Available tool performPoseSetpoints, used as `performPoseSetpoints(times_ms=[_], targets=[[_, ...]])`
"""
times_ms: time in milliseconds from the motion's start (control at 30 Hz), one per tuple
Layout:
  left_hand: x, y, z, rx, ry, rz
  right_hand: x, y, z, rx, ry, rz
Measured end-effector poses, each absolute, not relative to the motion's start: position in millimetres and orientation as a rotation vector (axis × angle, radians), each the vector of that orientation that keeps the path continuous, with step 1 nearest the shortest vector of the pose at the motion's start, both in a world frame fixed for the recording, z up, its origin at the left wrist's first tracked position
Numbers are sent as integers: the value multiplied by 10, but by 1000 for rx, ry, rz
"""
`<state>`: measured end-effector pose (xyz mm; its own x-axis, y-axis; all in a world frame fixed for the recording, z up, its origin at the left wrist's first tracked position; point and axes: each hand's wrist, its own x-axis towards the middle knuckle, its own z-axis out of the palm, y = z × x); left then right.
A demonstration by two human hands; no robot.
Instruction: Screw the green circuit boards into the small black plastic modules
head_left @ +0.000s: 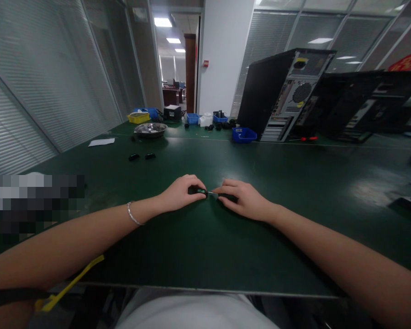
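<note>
My left hand (181,193) is closed around a small black part (201,191) with a bit of green showing on it. Across from it, my right hand (248,200) grips a small tool with a thin metal blade (213,193) and a dark handle mostly hidden by the fingers. The blade's tip reaches the black part's right end, though I cannot tell whether it is inserted. Both hands rest low over the dark green table (192,246). Farther off to the left lie two small black pieces, one black piece (134,157) beside another black piece (150,156).
A metal bowl (150,131) and a sheet of white paper (102,142) lie back left. Along the far side are a yellow bin (139,118) and blue bins (244,135). Black computer towers (267,91) stand back right. A yellow strap (77,281) hangs by my left forearm.
</note>
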<state>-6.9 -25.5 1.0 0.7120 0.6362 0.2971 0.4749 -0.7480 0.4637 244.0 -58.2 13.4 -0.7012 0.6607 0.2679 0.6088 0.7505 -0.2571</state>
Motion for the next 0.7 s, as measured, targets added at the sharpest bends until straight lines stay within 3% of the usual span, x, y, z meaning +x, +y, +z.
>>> performPoseSetpoints(times_ms=[700], targets=[[-49, -295, -16, 2458, 939, 819, 2315, -563, 21, -1157, -2449, 323]])
